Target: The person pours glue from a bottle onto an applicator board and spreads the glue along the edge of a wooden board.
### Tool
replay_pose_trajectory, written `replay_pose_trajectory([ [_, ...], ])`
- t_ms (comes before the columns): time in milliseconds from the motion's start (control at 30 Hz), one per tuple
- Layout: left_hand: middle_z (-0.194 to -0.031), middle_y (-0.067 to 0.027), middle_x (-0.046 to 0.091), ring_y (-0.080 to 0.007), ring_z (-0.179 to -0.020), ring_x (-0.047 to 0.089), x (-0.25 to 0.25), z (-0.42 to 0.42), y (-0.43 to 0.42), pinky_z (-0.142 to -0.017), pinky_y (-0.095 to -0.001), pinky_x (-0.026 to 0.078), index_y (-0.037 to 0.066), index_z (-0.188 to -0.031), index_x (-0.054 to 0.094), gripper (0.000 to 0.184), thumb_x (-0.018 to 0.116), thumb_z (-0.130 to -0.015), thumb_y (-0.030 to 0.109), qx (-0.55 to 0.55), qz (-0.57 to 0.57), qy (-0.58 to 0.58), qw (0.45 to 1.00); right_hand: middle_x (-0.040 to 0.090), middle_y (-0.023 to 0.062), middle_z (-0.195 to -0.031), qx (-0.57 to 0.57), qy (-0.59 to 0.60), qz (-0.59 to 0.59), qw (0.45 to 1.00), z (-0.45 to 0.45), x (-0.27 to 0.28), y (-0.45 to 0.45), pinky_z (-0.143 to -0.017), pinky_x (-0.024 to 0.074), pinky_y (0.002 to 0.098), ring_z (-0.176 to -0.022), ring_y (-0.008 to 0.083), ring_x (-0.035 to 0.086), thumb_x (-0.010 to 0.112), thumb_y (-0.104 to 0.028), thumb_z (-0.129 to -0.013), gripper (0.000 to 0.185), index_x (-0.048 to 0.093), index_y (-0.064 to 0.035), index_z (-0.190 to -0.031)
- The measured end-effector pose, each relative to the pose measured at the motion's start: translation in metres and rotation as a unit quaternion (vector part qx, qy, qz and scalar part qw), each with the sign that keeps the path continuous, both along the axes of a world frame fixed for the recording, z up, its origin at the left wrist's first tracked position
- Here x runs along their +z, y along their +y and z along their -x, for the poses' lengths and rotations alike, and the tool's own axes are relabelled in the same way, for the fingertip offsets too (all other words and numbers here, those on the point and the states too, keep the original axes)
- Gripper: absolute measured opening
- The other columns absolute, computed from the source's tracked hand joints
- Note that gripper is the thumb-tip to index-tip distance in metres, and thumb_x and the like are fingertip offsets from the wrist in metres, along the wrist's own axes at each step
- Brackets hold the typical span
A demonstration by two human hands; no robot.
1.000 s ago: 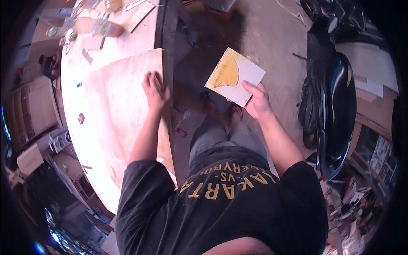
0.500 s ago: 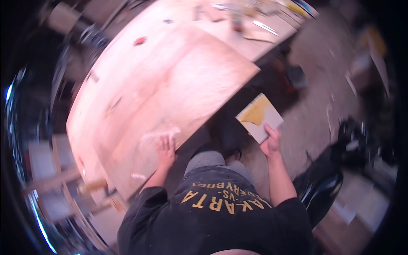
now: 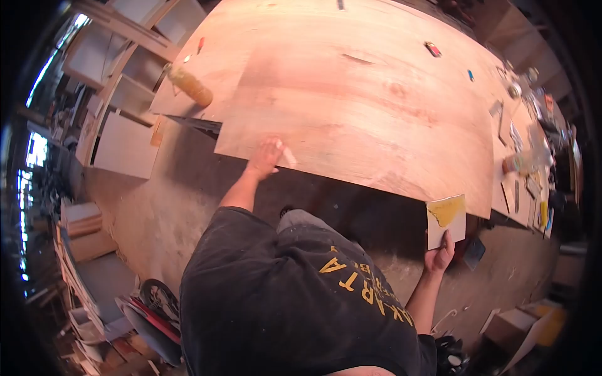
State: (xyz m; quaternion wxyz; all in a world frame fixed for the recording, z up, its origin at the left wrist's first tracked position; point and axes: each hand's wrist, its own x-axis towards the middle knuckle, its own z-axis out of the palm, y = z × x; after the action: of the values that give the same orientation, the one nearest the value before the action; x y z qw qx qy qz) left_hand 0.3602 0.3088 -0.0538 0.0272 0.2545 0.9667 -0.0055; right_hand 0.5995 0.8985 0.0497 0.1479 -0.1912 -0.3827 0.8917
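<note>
One dark shirt with yellow lettering (image 3: 351, 276) fills the bottom centre. Two bare hands show. The right hand (image 3: 440, 254), lower right, grips one pale panel (image 3: 446, 220), thumb on its face; one patch of yellow paste (image 3: 448, 209) covers the panel's upper part. The left hand (image 3: 267, 156), left of centre, rests at the near edge of one broad plywood sheet (image 3: 357, 119); a pale strip lies by its fingers, and I cannot tell whether it is held. A concrete floor (image 3: 141, 213) spreads at left. The brown-grained sheet lies over a larger wooden tabletop (image 3: 229, 41), which reaches the top of the frame. On that tabletop are one amber bottle (image 3: 191, 86) at upper left, one clear bottle (image 3: 525, 161) at right, and one small red item (image 3: 433, 49) and one blue item (image 3: 471, 75) at upper right. Pale shelving (image 3: 128, 141) stands at upper left.
</note>
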Motion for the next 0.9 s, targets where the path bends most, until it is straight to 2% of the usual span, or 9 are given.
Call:
replay_pose_trajectory([
  [133,-0.162,-0.0219,0.032,-0.0431,-0.152,0.031,0.012,-0.006,-0.12,-0.127,-0.0501,0.029,0.017,-0.164,0.03,0.112,0.095,-0.072,0.027,0.132,0.036,0.035,0.99,0.07,0.0123,-0.133,0.051,0.023,-0.022,0.998,0.03,0.014,-0.064,-0.092,0.0634,0.0486,-0.115,0.0298,0.072,0.057,-0.017,-0.107,0.039,0.056,-0.004,-0.143],
  [233,-0.162,-0.0221,0.03,-0.0446,-0.15,0.033,0.02,-0.003,-0.179,-0.123,-0.0509,0.035,0.021,-0.164,0.029,0.11,0.093,-0.075,0.026,0.249,-0.084,0.002,0.965,0.07,0.0115,-0.131,0.042,-0.009,-0.011,0.999,0.046,0.021,-0.121,-0.092,0.0633,0.0486,-0.115,0.0294,0.072,0.058,-0.017,-0.106,0.038,0.057,-0.005,-0.142],
  [267,-0.148,-0.0219,0.047,-0.0419,-0.138,0.049,0.014,-0.002,-0.197,-0.112,-0.0502,0.046,0.024,-0.165,0.029,0.108,0.092,-0.077,0.024,0.225,-0.141,0.02,0.964,0.07,0.0113,-0.131,0.051,-0.007,-0.011,0.999,0.051,0.023,-0.139,-0.092,0.0631,0.0486,-0.115,0.0292,0.072,0.058,-0.017,-0.106,0.037,0.057,-0.0054,-0.141],
  [367,-0.126,-0.0198,0.06,-0.0385,-0.119,0.062,0.002,0.013,-0.225,-0.099,-0.0496,0.053,0.024,-0.165,0.03,0.105,0.09,-0.078,0.024,0.174,-0.185,-0.131,0.958,0.071,0.0108,-0.13,0.078,-0.008,-0.013,0.997,0.065,0.033,-0.19,-0.092,0.0626,0.0487,-0.115,0.0286,0.072,0.06,-0.016,-0.105,0.037,0.058,-0.0065,-0.14],
  [400,-0.106,-0.0173,0.066,-0.0381,-0.106,0.067,-0.001,0.012,-0.228,-0.091,-0.0494,0.055,0.022,-0.164,0.031,0.103,0.089,-0.079,0.027,0.139,-0.184,-0.069,0.97,0.071,0.0106,-0.13,0.084,-0.01,-0.011,0.996,0.07,0.036,-0.204,-0.092,0.0625,0.0488,-0.115,0.0285,0.071,0.06,-0.016,-0.104,0.037,0.059,-0.0067,-0.14],
  [600,-0.103,-0.0195,0.071,-0.0413,-0.103,0.069,0.021,0.028,-0.25,-0.092,-0.0493,0.055,0.015,-0.164,0.032,0.099,0.086,-0.082,0.035,0.036,-0.162,-0.098,0.981,0.071,0.0069,-0.128,0.108,-0.05,-0.02,0.993,0.087,0.051,-0.253,-0.094,0.0606,0.0473,-0.114,0.0254,0.071,0.065,-0.019,-0.101,0.035,0.062,-0.0112,-0.136],
  [700,-0.106,-0.022,0.072,-0.0416,-0.104,0.069,0.014,0.038,-0.26,-0.092,-0.0496,0.055,0.013,-0.163,0.033,0.096,0.084,-0.084,0.035,-0.005,-0.171,-0.123,0.978,0.071,0.0059,-0.127,0.09,-0.067,-0.037,0.993,0.093,0.057,-0.267,-0.092,0.0607,0.0466,-0.113,0.0246,0.071,0.066,-0.02,-0.101,0.035,0.063,-0.0113,-0.135],
  [900,-0.101,-0.0253,0.074,-0.0443,-0.1,0.071,0.022,0.046,-0.259,-0.088,-0.0522,0.057,0.008,-0.162,0.033,0.095,0.084,-0.085,0.032,-0.009,-0.143,-0.168,0.975,0.071,0.0058,-0.125,0.071,-0.08,-0.047,0.993,0.099,0.064,-0.289,-0.091,0.0607,0.0461,-0.112,0.0244,0.071,0.067,-0.019,-0.1,0.037,0.062,-0.0107,-0.136],
])
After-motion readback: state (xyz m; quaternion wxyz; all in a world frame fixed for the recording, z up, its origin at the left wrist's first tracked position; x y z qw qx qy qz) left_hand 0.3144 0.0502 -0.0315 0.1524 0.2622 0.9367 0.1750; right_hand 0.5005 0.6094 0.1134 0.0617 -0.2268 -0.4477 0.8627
